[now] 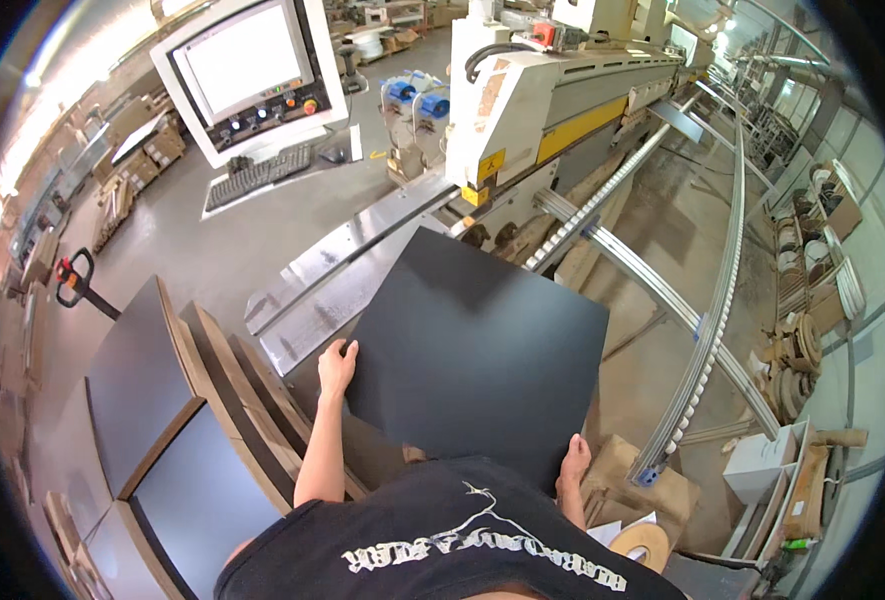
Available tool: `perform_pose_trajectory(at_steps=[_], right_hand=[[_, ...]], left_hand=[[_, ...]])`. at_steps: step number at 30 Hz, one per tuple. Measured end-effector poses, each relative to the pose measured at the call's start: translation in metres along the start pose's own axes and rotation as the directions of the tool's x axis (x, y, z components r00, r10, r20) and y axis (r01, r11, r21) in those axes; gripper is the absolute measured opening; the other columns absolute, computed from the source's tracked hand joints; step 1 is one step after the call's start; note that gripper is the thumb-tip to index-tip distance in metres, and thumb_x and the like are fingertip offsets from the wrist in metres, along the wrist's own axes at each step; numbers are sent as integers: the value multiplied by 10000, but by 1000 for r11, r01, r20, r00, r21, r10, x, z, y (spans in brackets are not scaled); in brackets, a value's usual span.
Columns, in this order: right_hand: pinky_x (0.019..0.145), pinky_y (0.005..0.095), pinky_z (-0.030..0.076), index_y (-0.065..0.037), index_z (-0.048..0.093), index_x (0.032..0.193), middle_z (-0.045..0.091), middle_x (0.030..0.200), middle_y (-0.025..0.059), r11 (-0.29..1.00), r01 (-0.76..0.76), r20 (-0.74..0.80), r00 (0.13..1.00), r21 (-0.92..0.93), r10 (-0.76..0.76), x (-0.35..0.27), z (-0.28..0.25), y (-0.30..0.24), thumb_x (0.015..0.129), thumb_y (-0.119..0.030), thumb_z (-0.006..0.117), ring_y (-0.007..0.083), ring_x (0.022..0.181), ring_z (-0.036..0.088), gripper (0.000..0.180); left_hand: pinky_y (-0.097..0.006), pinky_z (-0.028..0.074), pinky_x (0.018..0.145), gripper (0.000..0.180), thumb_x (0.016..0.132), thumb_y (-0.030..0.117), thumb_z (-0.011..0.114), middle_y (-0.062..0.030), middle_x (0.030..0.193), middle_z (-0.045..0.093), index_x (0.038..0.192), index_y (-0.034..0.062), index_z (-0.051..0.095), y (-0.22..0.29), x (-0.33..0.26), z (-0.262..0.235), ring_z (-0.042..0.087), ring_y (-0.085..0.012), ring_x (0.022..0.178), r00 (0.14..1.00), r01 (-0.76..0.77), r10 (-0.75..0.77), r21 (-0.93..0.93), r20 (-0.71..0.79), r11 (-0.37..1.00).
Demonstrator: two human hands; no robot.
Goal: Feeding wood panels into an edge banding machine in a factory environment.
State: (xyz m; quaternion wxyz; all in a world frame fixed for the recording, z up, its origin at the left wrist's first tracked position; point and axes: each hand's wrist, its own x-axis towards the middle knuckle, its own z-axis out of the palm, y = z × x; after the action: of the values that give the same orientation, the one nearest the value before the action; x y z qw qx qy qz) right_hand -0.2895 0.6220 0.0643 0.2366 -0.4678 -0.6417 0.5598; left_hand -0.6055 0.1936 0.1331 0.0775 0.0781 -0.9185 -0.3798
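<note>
A large flat black panel (477,345) is held out level in front of my body. My left hand (336,368) grips its left edge, the thumb over the top and the other fingers mostly hidden beneath. On the opposite side my right hand (575,461) is closed on the near right edge, its fingers partly out of sight. The panel's far corner reaches over the metal infeed table (332,270) of a long white and grey machine (552,105) with a yellow stripe. Whether the panel touches that table I cannot tell.
Stacks of dark panels (197,480) stand close on my left, with a pallet jack handle (82,280) beyond. A control screen (244,62) and keyboard (260,172) are at the far left. A roller support rail (707,370) runs along the right, near shelved edging rolls (797,345).
</note>
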Motion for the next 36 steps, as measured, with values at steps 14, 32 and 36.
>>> perform_pose_trajectory(at_steps=[14,32,36], right_hand=[[825,364,435,50,591,1050,592,916,103,996,-24,-144,990,-91,11,-60,74,18,1055,-334,492,208,876,540,397],[762,293,503,39,579,1192,679,975,79,993,-21,44,999,-114,27,-89,126,-6,993,-247,632,139,869,622,353],[684,363,485,25,583,1080,595,779,72,999,-34,159,987,19,31,-93,120,-28,971,-264,638,193,728,580,314]], left_hand=[[-288,558,594,473,1004,380,612,-80,669,695,785,-30,700,-33,-32,-52,690,-134,618,698,305,-72,-205,713,930],[-372,610,762,291,972,316,685,-113,835,698,912,36,630,-28,-3,11,724,-244,804,407,748,-8,-328,913,577],[-345,594,695,291,963,289,702,-73,766,669,790,82,593,-36,-2,19,715,-217,733,503,718,-35,-395,863,573]])
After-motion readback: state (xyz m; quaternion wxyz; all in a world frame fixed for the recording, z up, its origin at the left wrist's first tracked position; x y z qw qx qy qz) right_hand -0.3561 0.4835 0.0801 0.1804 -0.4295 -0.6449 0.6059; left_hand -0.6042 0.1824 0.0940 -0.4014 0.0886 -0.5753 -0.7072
